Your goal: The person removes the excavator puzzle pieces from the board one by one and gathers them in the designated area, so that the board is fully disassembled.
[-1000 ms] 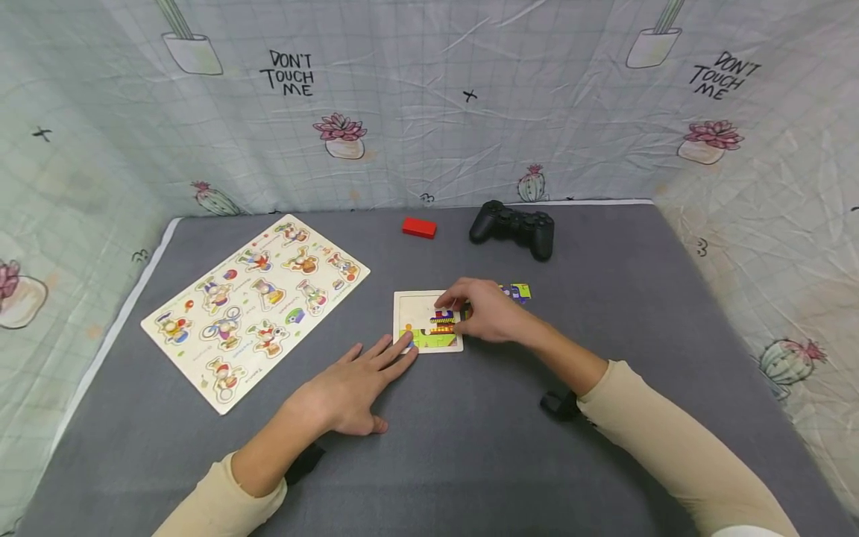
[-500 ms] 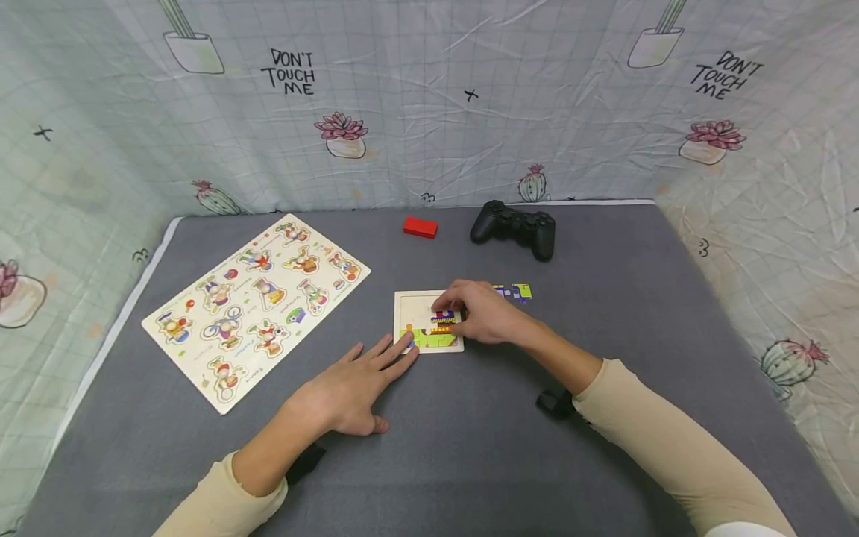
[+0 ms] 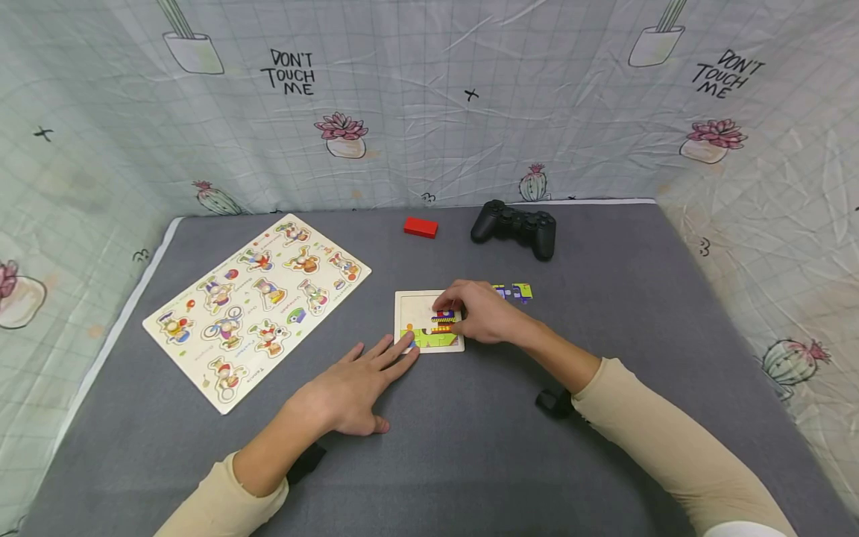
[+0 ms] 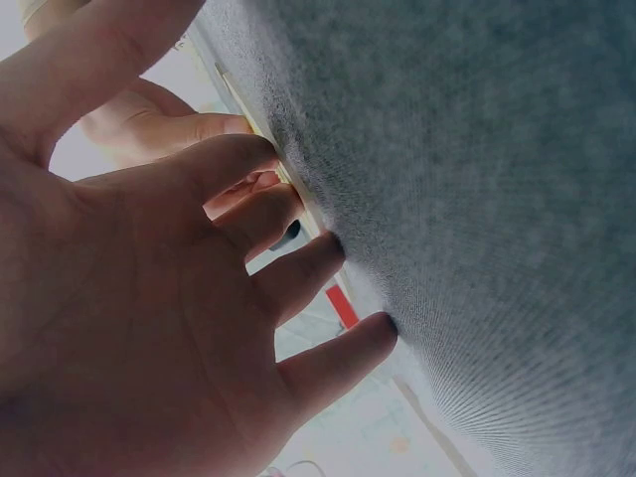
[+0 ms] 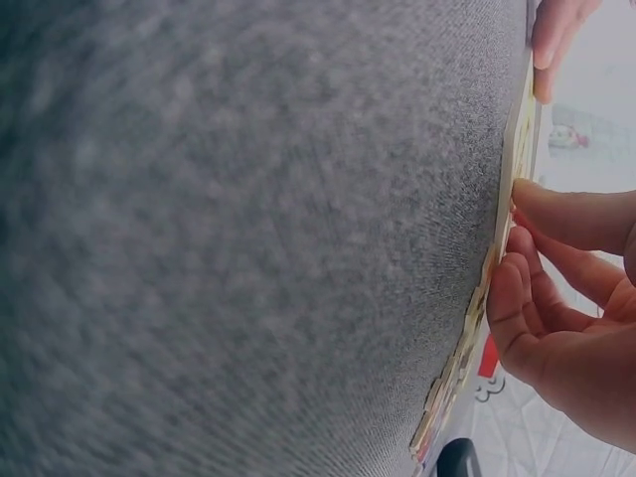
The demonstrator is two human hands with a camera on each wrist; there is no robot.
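Centrally on the grey tablecloth (image 3: 456,455) lies the small puzzle tray (image 3: 414,304), flat and nearly square to the front. Its near strip carries fitted pieces in green and yellow; above them, toward the right side, sits a printed section (image 3: 443,315) in blue, red and striped yellow-black. The upper-left part of the tray shows bare wood.

The left hand (image 3: 352,391) rests palm down with fingers spread wide. Two fingertips touch the near-left corner of the tray; the thumb points away to the right, over the cloth. The right hand (image 3: 493,313) reaches over the right edge of the tray, fingers bent, with thumb and index tips a narrow gap apart at the printed section. The right wrist view places the thumb tip on the tray; whether a piece is pinched between the tips cannot be told, as the fingers cover that spot.

Loose puzzle pieces (image 3: 515,291), purple and yellow-green, lie just beyond the right hand and are partly hidden by it. Farther back are a red block (image 3: 420,227) and a black game controller (image 3: 513,230). Left of the tray, a large puzzle board (image 3: 311,319) with cartoon figures lies at an angle.
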